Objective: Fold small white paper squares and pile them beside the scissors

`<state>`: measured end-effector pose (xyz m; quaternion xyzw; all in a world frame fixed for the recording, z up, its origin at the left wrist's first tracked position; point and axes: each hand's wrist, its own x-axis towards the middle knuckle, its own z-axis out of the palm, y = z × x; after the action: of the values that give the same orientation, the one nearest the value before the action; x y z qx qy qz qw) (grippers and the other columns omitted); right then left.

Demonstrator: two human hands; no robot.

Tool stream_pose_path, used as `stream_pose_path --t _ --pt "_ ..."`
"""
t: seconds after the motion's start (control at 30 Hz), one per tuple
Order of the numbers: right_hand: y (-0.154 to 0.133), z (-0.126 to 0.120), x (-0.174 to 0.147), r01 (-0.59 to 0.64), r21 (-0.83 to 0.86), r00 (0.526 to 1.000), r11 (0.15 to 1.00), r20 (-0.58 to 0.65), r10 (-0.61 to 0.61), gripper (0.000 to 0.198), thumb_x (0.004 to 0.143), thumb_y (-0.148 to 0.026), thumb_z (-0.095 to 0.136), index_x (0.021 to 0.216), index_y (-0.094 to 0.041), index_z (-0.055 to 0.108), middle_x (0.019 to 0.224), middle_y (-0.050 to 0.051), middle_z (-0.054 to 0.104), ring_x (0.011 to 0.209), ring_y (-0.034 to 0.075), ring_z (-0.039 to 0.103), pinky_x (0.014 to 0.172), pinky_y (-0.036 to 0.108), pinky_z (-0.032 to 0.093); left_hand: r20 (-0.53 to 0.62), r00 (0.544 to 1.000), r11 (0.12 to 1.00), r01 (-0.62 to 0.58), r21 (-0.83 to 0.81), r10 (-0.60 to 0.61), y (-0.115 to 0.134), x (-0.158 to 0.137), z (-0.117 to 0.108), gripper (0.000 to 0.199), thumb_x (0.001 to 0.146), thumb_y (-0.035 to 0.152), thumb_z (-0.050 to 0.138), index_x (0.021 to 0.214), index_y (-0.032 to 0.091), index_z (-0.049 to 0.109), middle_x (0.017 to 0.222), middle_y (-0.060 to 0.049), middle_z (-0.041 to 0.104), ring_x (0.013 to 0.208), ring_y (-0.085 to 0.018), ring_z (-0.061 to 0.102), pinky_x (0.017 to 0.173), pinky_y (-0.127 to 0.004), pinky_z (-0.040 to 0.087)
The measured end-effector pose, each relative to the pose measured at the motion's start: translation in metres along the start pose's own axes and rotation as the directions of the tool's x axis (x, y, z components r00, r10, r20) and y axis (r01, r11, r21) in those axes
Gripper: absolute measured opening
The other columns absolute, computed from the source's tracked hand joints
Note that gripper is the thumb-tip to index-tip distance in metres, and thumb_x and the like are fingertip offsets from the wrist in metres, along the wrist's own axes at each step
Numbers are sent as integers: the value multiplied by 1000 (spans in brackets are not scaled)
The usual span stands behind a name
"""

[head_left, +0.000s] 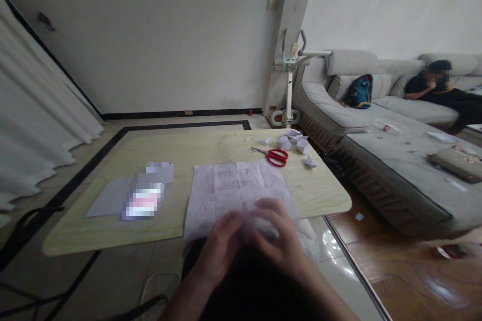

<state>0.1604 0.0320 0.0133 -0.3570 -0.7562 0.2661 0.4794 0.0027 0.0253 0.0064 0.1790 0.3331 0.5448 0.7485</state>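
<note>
My left hand (225, 241) and my right hand (277, 228) meet over the near edge of a large printed paper sheet (235, 180) with fold creases. Both have their fingers curled inward with the tips close together. Motion blur smears the fingertips, and whatever is between them cannot be made out. Beyond the sheet lies a pair of scissors (277, 156) with red handles, blades toward the left. Several folded paper pieces (284, 143) sit in a group at the table's far right. One more folded piece (310, 162) lies apart, nearer to me.
A phone (145, 201) with a lit screen lies on white paper (105, 198) at the left of the wooden table (113, 160). On the right stands a grey sofa (387, 160) with a backpack (359, 91) and a seated person (433, 85). Exercise equipment (289, 90) stands behind the table.
</note>
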Motion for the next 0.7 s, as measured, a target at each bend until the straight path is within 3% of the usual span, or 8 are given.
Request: stream_pose_path --t 0.17,0.37,0.53,0.7 --pt "-1 1 1 3 71 999 997 39 -6 29 83 -13 66 110 -24 64 112 8 56 104 23 59 85 34 54 92 995 995 44 -87 -36 -7 5 -12 9 78 22 77 83 15 74 82 -4 73 76 -15 67 69 -24 52" --pt "1 2 3 -8 102 1000 995 21 5 30 84 -15 67 111 -25 64 109 7 58 100 22 60 85 35 53 238 964 983 145 -113 -115 -9 4 -18 16 86 22 67 91 9 75 90 -10 75 83 -18 68 75 -27 53" --pt "-2 0 5 -11 98 1000 995 -2 11 27 83 -16 67 109 -25 65 108 7 60 101 23 60 85 35 53 341 926 974 204 -99 -159 -6 1 -17 17 81 17 70 96 12 74 91 -8 74 84 -19 68 79 -29 51" --pt "-6 -1 5 -8 101 1000 995 2 8 23 83 -17 67 105 -23 66 106 8 60 99 22 61 83 34 54 354 913 967 244 -70 -205 -3 0 -15 15 79 17 73 93 14 70 92 -7 72 86 -20 68 81 -29 50"
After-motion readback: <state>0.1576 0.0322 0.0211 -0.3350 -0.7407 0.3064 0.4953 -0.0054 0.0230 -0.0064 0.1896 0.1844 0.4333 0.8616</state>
